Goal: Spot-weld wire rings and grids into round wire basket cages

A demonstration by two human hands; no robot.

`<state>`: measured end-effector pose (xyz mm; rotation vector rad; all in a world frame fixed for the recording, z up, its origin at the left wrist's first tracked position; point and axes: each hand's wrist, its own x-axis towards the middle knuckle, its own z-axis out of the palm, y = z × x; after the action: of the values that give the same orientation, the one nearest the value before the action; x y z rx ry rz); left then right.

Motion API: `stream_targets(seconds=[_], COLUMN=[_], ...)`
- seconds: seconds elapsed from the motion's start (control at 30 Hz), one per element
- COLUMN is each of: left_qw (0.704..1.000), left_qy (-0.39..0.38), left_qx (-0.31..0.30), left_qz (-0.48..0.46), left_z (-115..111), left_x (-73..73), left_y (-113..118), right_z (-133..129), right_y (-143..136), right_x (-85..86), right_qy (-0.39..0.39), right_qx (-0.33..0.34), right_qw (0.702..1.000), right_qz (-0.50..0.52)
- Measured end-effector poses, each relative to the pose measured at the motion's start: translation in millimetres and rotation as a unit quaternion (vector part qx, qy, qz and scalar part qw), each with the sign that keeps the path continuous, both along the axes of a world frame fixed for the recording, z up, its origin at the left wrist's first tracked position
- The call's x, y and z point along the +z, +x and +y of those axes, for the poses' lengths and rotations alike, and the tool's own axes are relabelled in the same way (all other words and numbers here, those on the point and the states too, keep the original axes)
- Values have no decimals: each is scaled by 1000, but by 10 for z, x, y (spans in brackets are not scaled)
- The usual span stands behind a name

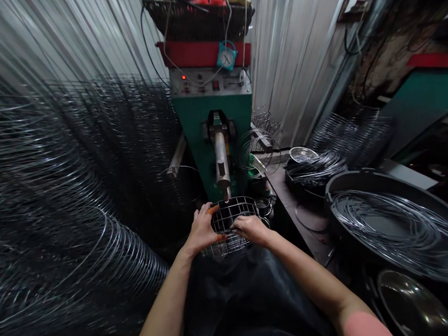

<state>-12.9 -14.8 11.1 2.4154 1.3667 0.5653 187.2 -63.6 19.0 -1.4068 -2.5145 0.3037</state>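
Observation:
A round wire basket (236, 213) of bright metal mesh is in front of my body, just below the rod-shaped electrode (221, 160) of a green spot welder (192, 120). My left hand (203, 227) grips the basket's left side, its thumb and a finger wrapped in orange covers. On the near right part of the mesh, my right hand (251, 228) has its fingers curled in and pressed together at the wires. The electrode tip stands close above the basket's far rim. My hands hide part of the near mesh.
Tall stacks of wire rings (111, 232) crowd the left side. To the right, a large dark round tub (330, 183) holds loose wire rings, beside a bundle of wires (320, 165). A teal dial clock (227, 56) hangs on the welder. A shiny metal bowl (411, 298) lies lower right.

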Motion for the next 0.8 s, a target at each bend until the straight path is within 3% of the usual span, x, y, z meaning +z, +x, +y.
stream_targets(seconds=[0.27, 0.53, 0.7, 0.8], left_qw=[999, 1000, 999, 999], left_qy=[-19, 0, 3, -1], left_qx=[-3, 19, 46, 46], left_qz=[-27, -18, -13, -16], left_z=[207, 200, 390, 473], left_x=[35, 21, 34, 40], left_y=[-8, 51, 80, 84], right_z=[210, 158, 319, 350], right_y=[-26, -35, -109, -108], right_x=[87, 1, 131, 184], right_qy=[7, 5, -7, 2], right_qx=[-5, -71, -113, -119], right_qw=[1000, 997, 991, 992], right_qz=[-10, -21, -69, -37])
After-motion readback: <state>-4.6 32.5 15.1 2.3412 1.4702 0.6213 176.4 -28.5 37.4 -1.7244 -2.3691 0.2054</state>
